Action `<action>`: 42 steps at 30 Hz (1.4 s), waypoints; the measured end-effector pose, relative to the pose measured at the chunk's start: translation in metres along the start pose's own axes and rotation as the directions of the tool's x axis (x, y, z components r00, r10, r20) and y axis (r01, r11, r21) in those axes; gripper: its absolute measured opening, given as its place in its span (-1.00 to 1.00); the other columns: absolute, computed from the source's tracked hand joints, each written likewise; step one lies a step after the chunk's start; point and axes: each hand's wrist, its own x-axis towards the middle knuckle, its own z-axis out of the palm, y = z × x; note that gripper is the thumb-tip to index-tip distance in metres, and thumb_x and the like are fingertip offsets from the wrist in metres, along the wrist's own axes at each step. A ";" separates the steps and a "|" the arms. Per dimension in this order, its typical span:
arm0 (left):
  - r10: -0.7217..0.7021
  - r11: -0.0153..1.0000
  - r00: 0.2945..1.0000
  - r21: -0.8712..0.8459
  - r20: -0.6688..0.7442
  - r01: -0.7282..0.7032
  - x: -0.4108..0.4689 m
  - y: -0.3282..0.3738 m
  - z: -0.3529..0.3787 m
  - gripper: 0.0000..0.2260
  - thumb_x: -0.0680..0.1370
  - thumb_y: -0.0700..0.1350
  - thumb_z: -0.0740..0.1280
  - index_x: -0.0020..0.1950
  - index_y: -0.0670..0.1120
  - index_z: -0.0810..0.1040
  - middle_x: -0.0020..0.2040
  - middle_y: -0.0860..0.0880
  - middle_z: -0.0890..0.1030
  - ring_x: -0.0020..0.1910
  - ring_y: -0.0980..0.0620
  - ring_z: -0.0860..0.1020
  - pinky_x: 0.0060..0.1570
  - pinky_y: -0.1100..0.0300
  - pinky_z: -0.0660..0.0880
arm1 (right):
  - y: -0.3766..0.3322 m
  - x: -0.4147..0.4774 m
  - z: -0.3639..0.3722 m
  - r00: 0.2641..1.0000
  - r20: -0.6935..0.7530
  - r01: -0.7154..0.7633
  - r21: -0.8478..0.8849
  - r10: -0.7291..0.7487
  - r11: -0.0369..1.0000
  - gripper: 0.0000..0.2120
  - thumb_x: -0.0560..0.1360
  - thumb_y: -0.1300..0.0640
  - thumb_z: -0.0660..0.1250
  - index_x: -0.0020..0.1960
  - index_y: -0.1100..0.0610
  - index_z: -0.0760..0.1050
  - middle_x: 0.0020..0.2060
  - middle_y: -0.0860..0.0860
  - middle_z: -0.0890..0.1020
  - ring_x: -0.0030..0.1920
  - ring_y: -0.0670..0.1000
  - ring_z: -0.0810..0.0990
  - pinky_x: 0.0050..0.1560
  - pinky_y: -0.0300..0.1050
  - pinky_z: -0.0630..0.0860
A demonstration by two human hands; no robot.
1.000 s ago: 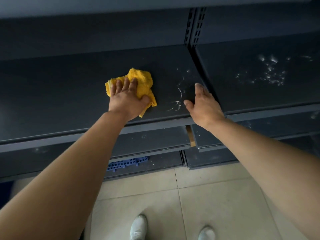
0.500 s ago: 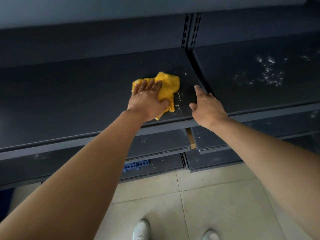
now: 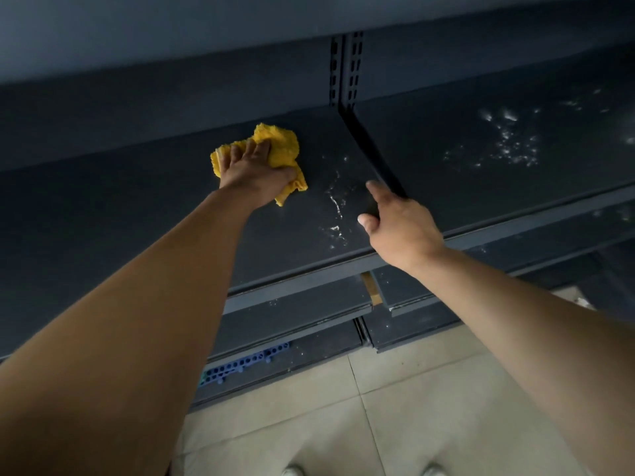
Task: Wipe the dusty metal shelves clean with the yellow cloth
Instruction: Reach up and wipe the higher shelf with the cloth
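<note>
Left hand (image 3: 256,175) lies flat on the cloth (image 3: 280,146), fingers extended over it and pressing it to the shelf (image 3: 103,207); the cloth is bunched and sits toward the back of the shelf, right of centre. Right hand (image 3: 403,228) rests at the shelf's right end, against the bracket (image 3: 374,152), index and thumb straight and apart, holding nothing seen; its other fingers are hidden. Governing relation: a white streak (image 3: 335,207) lies to the right of the cloth and nearer the front edge, between the two hands. Its long axis runs back to front, roughly parallel to the bracket. The right hand is nearer to it but bare; the left hand, which has the cloth, stands clear to its left. Judgement: the coming pass calls for a sweep rightward and toward the front, across the streak's length, stopping short of the right thumb. A wider dust patch (image 3: 508,142) lies on the right shelf (image 3: 446,187), beyond the bracket, well apart from the cloth and not yet wiped.
</note>
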 end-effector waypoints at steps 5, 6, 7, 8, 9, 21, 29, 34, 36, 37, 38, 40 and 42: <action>0.145 0.989 0.986 0.026 0.078 -0.147 0.002 0.035 0.010 -0.33 0.53 0.20 0.13 0.55 0.07 -0.07 0.57 0.00 -0.07 0.54 -0.05 -0.16 0.50 0.03 -0.20 | 0.004 -0.001 0.005 0.995 0.055 0.082 -0.067 -0.078 0.994 -0.51 0.65 0.06 0.03 0.52 0.15 0.03 0.46 0.10 0.27 0.43 0.12 0.29 0.37 -0.04 0.26; 0.171 0.984 0.981 0.028 0.090 -0.174 0.001 0.040 0.012 -0.33 0.53 0.20 0.13 0.55 0.07 -0.07 0.57 0.00 -0.07 0.54 -0.05 -0.16 0.49 0.03 -0.20 | 0.006 -0.002 0.006 0.991 0.068 0.119 -0.105 -0.112 0.987 -0.51 0.65 0.07 0.01 0.53 0.18 0.00 0.50 0.10 0.20 0.48 0.09 0.19 0.45 -0.07 0.11; 0.190 0.981 0.977 0.031 0.099 -0.194 0.000 0.045 0.013 -0.33 0.53 0.20 0.13 0.55 0.07 -0.07 0.57 0.00 -0.07 0.54 -0.05 -0.16 0.49 0.03 -0.20 | 0.009 -0.003 0.007 0.986 0.080 0.156 -0.165 -0.144 0.974 -0.50 0.66 0.06 -0.03 0.54 0.20 -0.04 0.52 0.11 0.13 0.52 0.06 0.09 0.50 -0.07 -0.01; 0.203 0.978 0.973 0.036 0.107 -0.208 -0.002 0.047 0.014 -0.34 0.53 0.19 0.12 0.55 0.07 -0.07 0.57 0.00 -0.08 0.54 -0.05 -0.17 0.48 0.04 -0.20 | 0.013 -0.004 0.007 0.983 0.090 0.180 -0.228 -0.163 0.957 -0.49 0.66 0.05 -0.07 0.54 0.21 -0.08 0.54 0.12 0.06 0.54 0.06 0.00 0.52 -0.05 -0.10; 0.213 0.975 0.971 0.037 0.113 -0.218 -0.005 0.049 0.015 -0.35 0.54 0.19 0.12 0.55 0.07 -0.08 0.57 0.01 -0.08 0.54 -0.04 -0.17 0.48 0.04 -0.20 | 0.018 -0.006 0.007 0.982 0.093 0.185 -0.281 -0.165 0.942 -0.49 0.66 0.03 -0.11 0.54 0.21 -0.11 0.55 0.12 -0.01 0.55 0.07 -0.08 0.53 -0.03 -0.16; 0.229 0.971 0.963 0.036 0.144 -0.236 -0.063 0.069 0.033 -0.37 0.55 0.15 0.14 0.55 0.09 -0.07 0.57 0.03 -0.07 0.54 -0.02 -0.17 0.48 0.04 -0.20 | 0.068 -0.021 -0.015 0.990 0.111 0.118 -0.294 -0.089 0.949 -0.46 0.65 -0.01 -0.02 0.53 0.22 0.00 0.53 0.14 0.07 0.54 0.10 -0.01 0.54 -0.02 -0.09; 0.179 0.983 0.980 0.033 0.088 -0.182 -0.107 0.094 0.054 -0.40 0.56 0.12 0.12 0.55 0.08 -0.04 0.57 0.03 -0.03 0.54 0.00 -0.14 0.48 0.06 -0.21 | 0.086 -0.026 -0.020 0.962 0.216 0.212 -0.196 -0.169 0.957 -0.47 0.66 0.07 0.00 0.54 0.23 -0.07 0.55 0.12 -0.05 0.55 0.07 -0.08 0.53 -0.07 -0.08; 0.154 0.987 0.983 0.030 0.104 -0.158 -0.129 0.090 0.053 -0.44 0.60 0.08 0.11 0.54 0.09 -0.05 0.57 0.04 -0.04 0.54 0.01 -0.14 0.49 0.06 -0.18 | 0.096 -0.027 -0.027 0.939 0.260 0.269 -0.151 -0.224 0.951 -0.47 0.66 0.10 0.00 0.54 0.23 -0.08 0.55 0.12 -0.06 0.55 0.06 -0.10 0.52 -0.11 -0.10; 0.116 0.992 0.989 0.027 0.092 -0.119 -0.138 0.077 0.051 -0.44 0.60 0.07 0.12 0.54 0.09 -0.04 0.56 0.05 -0.03 0.54 0.01 -0.12 0.49 0.05 -0.16 | 0.097 -0.028 -0.028 0.937 0.261 0.273 -0.135 -0.231 0.953 -0.48 0.66 0.11 0.00 0.54 0.23 -0.08 0.55 0.12 -0.06 0.55 0.06 -0.11 0.51 -0.12 -0.11; 0.081 0.996 0.995 0.022 0.065 -0.083 -0.142 0.069 0.050 -0.45 0.60 0.08 0.12 0.54 0.09 -0.02 0.56 0.05 -0.02 0.54 0.01 -0.11 0.50 0.05 -0.15 | 0.097 -0.028 -0.028 0.938 0.257 0.270 -0.125 -0.232 0.955 -0.48 0.66 0.12 0.01 0.54 0.23 -0.08 0.55 0.11 -0.07 0.55 0.06 -0.11 0.51 -0.12 -0.11; 0.036 0.999 0.999 0.022 0.025 -0.036 -0.146 0.062 0.050 -0.44 0.60 0.09 0.12 0.54 0.08 -0.01 0.56 0.04 0.00 0.54 0.00 -0.10 0.50 0.05 -0.14 | 0.097 -0.028 -0.028 0.939 0.253 0.266 -0.113 -0.231 0.957 -0.48 0.66 0.12 0.01 0.54 0.23 -0.08 0.55 0.11 -0.07 0.55 0.06 -0.11 0.51 -0.12 -0.11; -0.065 0.997 0.996 0.025 -0.052 0.067 -0.151 0.056 0.054 -0.43 0.59 0.11 0.11 0.55 0.04 -0.01 0.56 0.00 0.01 0.54 -0.04 -0.08 0.50 0.04 -0.13 | 0.097 -0.027 -0.028 0.941 0.250 0.256 -0.092 -0.227 0.962 -0.48 0.66 0.13 0.02 0.54 0.22 -0.08 0.55 0.10 -0.07 0.55 0.05 -0.11 0.51 -0.11 -0.11; -0.130 0.991 0.988 0.028 -0.079 0.133 -0.149 0.066 0.060 -0.42 0.59 0.13 0.07 0.55 0.00 -0.03 0.57 -0.04 -0.02 0.54 -0.09 -0.11 0.50 0.02 -0.16 | 0.098 -0.026 -0.028 0.944 0.241 0.250 -0.071 -0.227 0.966 -0.47 0.65 0.14 0.04 0.54 0.21 -0.06 0.55 0.08 -0.05 0.55 0.03 -0.10 0.50 -0.12 -0.09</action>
